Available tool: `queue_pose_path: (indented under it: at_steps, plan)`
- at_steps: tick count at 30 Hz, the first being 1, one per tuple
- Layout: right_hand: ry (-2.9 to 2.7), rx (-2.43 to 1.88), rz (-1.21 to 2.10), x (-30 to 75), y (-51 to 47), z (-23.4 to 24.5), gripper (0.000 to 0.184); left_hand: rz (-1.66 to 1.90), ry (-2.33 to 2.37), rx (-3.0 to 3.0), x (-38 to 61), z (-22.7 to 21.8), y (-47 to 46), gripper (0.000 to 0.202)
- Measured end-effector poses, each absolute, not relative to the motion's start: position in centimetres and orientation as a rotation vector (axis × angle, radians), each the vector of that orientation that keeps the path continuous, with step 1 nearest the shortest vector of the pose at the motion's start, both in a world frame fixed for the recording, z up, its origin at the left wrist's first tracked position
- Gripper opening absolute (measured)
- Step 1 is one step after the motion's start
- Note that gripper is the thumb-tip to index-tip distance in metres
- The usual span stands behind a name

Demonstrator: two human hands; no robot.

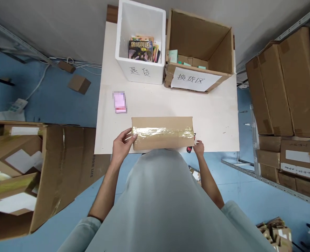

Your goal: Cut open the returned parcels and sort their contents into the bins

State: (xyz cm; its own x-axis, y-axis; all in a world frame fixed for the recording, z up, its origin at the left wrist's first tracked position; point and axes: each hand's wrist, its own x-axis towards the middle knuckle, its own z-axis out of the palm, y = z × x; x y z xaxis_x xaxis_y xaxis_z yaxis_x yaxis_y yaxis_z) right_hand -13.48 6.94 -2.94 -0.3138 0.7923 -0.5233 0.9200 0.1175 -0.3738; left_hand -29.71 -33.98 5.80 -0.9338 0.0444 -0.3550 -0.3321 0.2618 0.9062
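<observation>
A long, flat cardboard box lies at the front edge of the white table, with shiny clear tape along its top. My left hand grips its left end, thumb on top and fingers at the side. At the right end, my right hand has its fingers curled in against a red and black tool that looks like a utility knife. The box's corner hides part of this tool, and the exact hold of the fingers is hard to make out.
A white foam bin with books and an open carton with a paper sign stand at the table's back. A blurred pink item lies left. A large carton of parcels stands at left; boxes fill the right shelf.
</observation>
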Motion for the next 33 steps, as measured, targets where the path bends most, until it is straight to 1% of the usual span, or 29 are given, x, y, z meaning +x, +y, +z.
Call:
queue_pose_path:
  at_steps: [3, 6, 9, 11, 15, 17, 20, 21, 22, 25, 29, 31, 33]
  plan:
    - [2.13, 1.737, -0.886, -12.4, 5.9, -4.9, 0.055, 1.723, 2.288, -0.184, -29.3, 5.9, -33.9, 0.087]
    - [2.122, 1.721, -0.923, -12.1, 5.4, -5.9, 0.051, 1.755, 2.312, -0.091, -29.3, 6.3, -33.7, 0.088]
    - [2.118, 1.685, -1.091, -12.7, 5.7, -5.8, 0.043, 1.755, 2.32, -0.002, -29.5, 7.1, -33.6, 0.077]
    - [2.118, 1.646, -1.263, -13.1, 6.3, -5.0, 0.044, 1.727, 2.306, 0.063, -29.6, 7.5, -33.6, 0.069]
    - [2.148, 1.545, -1.579, -13.8, 8.2, -1.1, 0.049, 1.694, 2.228, 0.119, -29.6, 7.5, -33.8, 0.065]
    - [2.174, 1.471, -1.717, -14.1, 9.3, 1.8, 0.05, 1.698, 2.186, 0.126, -29.6, 7.1, -34.0, 0.064]
    - [2.221, 1.244, -2.017, -15.0, 10.1, 6.5, 0.054, 1.715, 2.119, 0.133, -29.7, 6.3, -34.4, 0.061]
    - [2.262, 1.193, -2.044, -15.4, 10.0, 8.1, 0.056, 1.724, 2.1, 0.136, -29.8, 6.0, -34.5, 0.06]
    - [2.322, 1.163, -2.022, -15.9, 9.7, 9.5, 0.059, 1.734, 2.084, 0.143, -30.0, 5.8, -34.7, 0.058]
    - [2.527, 1.08, -1.789, -18.1, 7.4, 13.4, 0.066, 1.743, 2.054, 0.177, -30.5, 5.1, -35.0, 0.053]
    - [2.62, 0.731, -1.468, -21.7, 2.1, 17.0, 0.069, 1.734, 2.019, 0.219, -31.1, 4.4, -35.4, 0.046]
    - [2.653, 0.502, -1.238, -23.6, -1.0, 18.0, 0.07, 1.743, 1.996, 0.243, -31.2, 4.1, -35.5, 0.045]
    - [2.68, 0.249, -0.924, -25.4, -4.1, 18.6, 0.07, 1.751, 1.977, 0.261, -31.3, 3.7, -35.5, 0.045]
